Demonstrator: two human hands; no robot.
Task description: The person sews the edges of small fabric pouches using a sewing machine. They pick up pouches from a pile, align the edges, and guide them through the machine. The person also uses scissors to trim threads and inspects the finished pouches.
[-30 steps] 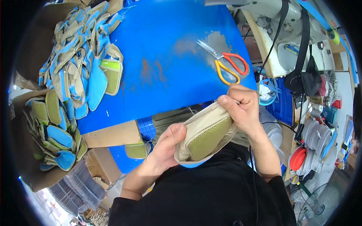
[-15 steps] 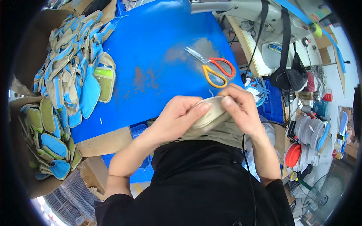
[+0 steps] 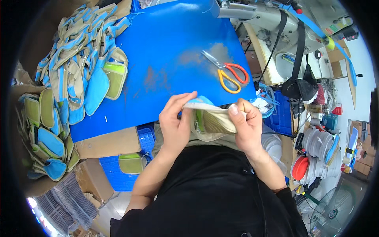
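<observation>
Over my lap, just below the blue work board [image 3: 166, 47], both hands hold a small fabric pouch [image 3: 211, 124] with beige trim, olive mesh, a green strip and blue fabric at the top. My left hand [image 3: 174, 122] has closed fingers on its left side; my right hand [image 3: 246, 124] pinches its right edge, thumb on top. Orange-and-red-handled scissors [image 3: 233, 79] lie on the board above my hands.
At left are heaps of blue-beige straps [image 3: 67, 55] and olive-blue pads [image 3: 45, 122] in cardboard boxes. A sewing machine [image 3: 268, 25] stands top right. Spools [image 3: 316, 144], a fan [image 3: 331, 209] and a blue crate [image 3: 282, 110] are at right. Another pouch [image 3: 130, 162] lies below the board.
The pouch was turned and folded: mesh showed a second ago, mostly beige half a second ago, now blue top and mesh again. My left hand has moved up and is more upright.
</observation>
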